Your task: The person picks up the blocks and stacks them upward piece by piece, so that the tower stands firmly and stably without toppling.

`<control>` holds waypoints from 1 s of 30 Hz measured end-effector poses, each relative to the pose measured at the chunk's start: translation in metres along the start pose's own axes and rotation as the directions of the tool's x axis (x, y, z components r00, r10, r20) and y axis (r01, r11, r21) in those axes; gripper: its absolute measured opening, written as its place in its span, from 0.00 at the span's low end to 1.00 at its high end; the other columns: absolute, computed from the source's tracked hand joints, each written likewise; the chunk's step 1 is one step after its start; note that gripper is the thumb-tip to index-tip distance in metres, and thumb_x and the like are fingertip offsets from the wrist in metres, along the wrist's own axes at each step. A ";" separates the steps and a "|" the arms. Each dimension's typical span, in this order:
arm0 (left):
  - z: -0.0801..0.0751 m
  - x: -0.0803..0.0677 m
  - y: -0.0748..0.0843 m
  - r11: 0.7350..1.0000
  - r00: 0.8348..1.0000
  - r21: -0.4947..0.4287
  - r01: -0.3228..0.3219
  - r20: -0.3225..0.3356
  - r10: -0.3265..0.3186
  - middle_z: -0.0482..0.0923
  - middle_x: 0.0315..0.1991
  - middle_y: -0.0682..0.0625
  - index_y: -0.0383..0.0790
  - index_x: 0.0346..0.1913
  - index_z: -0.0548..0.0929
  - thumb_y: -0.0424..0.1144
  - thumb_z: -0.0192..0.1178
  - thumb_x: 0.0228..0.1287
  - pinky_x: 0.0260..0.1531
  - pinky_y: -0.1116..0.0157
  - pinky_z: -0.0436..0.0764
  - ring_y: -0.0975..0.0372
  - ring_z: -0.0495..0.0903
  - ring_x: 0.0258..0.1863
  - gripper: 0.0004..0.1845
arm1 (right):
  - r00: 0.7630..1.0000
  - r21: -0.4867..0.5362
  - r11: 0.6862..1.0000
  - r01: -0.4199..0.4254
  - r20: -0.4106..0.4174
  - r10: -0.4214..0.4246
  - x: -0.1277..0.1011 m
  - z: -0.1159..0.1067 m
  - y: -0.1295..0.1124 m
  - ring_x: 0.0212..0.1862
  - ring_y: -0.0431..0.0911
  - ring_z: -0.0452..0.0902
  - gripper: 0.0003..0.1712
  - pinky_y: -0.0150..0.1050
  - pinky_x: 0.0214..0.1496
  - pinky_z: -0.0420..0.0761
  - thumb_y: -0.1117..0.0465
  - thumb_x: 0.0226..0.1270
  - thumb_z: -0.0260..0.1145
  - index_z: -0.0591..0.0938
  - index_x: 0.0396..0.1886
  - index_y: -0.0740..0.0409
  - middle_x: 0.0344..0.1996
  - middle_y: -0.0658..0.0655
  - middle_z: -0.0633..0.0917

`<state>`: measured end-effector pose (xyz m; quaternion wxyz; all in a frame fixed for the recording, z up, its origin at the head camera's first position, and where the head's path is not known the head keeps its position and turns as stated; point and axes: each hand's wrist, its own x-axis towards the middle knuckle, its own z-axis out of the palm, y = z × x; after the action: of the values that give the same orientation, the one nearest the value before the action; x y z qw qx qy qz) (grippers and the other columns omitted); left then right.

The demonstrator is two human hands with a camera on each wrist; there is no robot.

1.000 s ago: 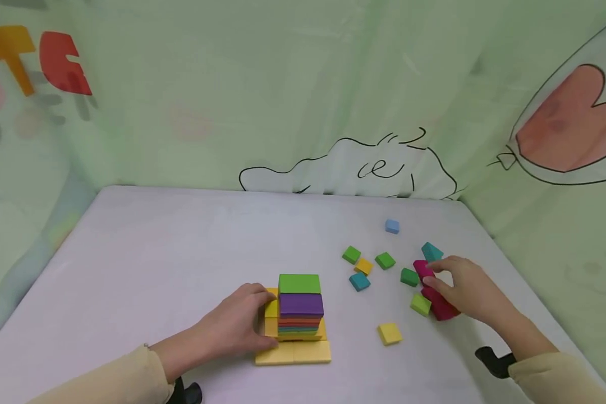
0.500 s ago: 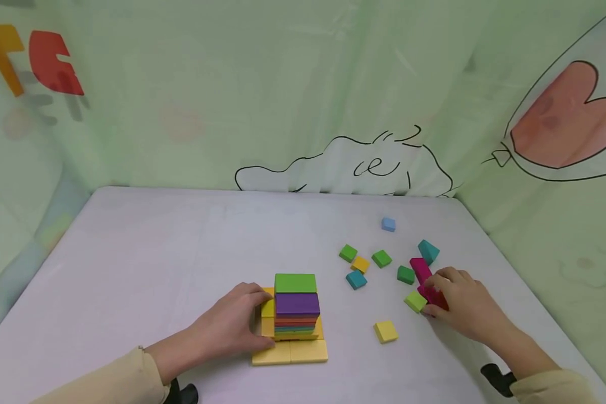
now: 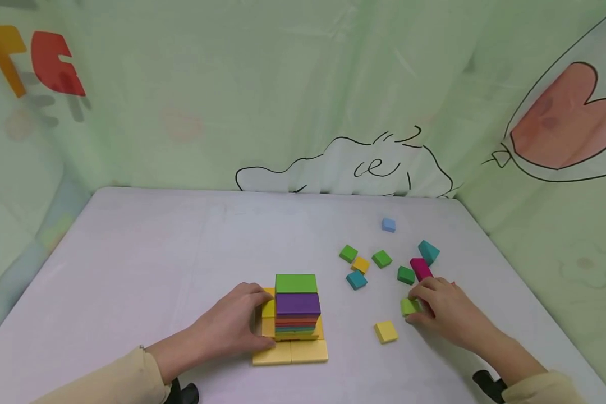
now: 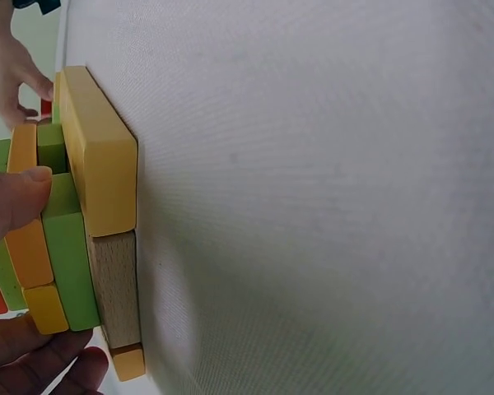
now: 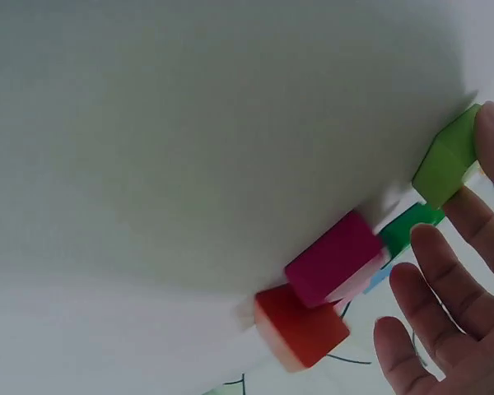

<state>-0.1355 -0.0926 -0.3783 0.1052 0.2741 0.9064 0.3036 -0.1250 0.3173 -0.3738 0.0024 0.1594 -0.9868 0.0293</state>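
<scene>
My left hand [image 3: 234, 320] holds the left side of a block stack [image 3: 297, 304], thumb at the near face and fingers at the far side. The stack has a green block on top, a purple one below, thin coloured layers and pale yellow planks at the base. In the left wrist view, the thumb [image 4: 20, 202] presses an orange block [image 4: 26, 251] beside a green block [image 4: 72, 267]. Over on the right, my right hand [image 3: 446, 314] pinches a lime green block [image 3: 409, 306] between thumb and index finger; the other fingers are spread in the right wrist view.
Close to the right hand lie a magenta block [image 3: 421, 269], a red block [image 5: 300, 325] and a dark green block [image 3: 406, 275]. A teal triangular block [image 3: 428, 252] and a light blue block [image 3: 389, 225] sit farther back. A yellow block [image 3: 386, 331] lies between stack and right hand.
My right hand has moved from the magenta and red blocks toward me and left, onto the lime green block, which has shifted slightly. The left hand stays at the stack.
</scene>
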 end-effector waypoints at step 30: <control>0.001 0.001 -0.001 0.999 0.999 0.038 -0.029 -0.022 0.030 0.84 0.50 0.44 0.26 0.55 0.84 0.45 0.82 0.43 0.61 0.54 0.81 0.54 0.78 0.56 0.37 | 0.975 0.181 0.973 -0.144 0.192 0.108 -0.001 -0.006 -0.010 0.40 0.42 0.79 0.21 0.40 0.41 0.87 0.56 0.54 0.81 0.87 0.46 0.58 0.37 0.46 0.86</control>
<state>-0.1366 -0.0927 -0.3798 0.0851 0.2858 0.9091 0.2909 -0.1208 0.3083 -0.3677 -0.1044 0.0977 -0.9835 0.1106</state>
